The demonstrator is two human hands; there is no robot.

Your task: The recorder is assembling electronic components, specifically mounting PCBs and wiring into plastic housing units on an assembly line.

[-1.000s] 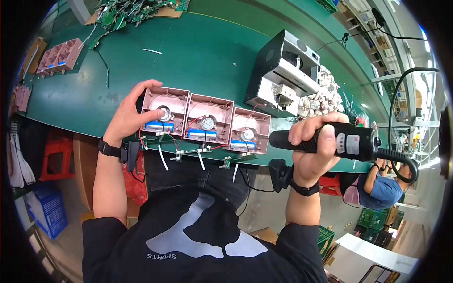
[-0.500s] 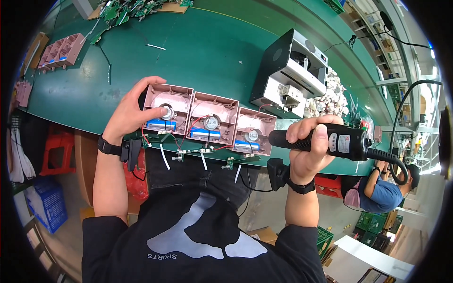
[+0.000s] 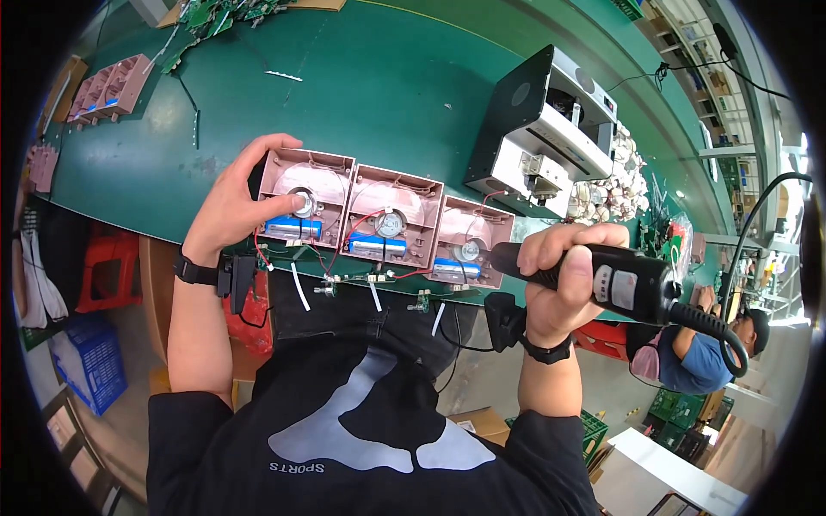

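Note:
Three pink plastic housings stand side by side at the table's near edge: a left housing (image 3: 280, 183), a middle housing (image 3: 361, 191) and a right housing (image 3: 504, 230). Each holds a round metal speaker and a blue battery. My left hand (image 3: 232, 205) grips the left housing, its thumb pressed on the left speaker (image 3: 304, 207) and its fingers round the far wall. In my right hand (image 3: 564, 267) is a black electric screwdriver (image 3: 632, 279), held almost level. Its nose points left at the right speaker (image 3: 467, 250); whether the bit touches cannot be told.
Small green circuit boards (image 3: 420, 303) hang by wires along the near edge. A black and silver machine (image 3: 538, 138) stands behind, beside a heap of white parts (image 3: 615, 181). More pink housings (image 3: 112, 90) and piled boards (image 3: 211, 26) lie far left. A co-worker (image 3: 701, 357) sits at right.
The screwdriver's nose has come up to the right speaker, closing the gap seen before. My left hand keeps its hold. The view has shifted slightly.

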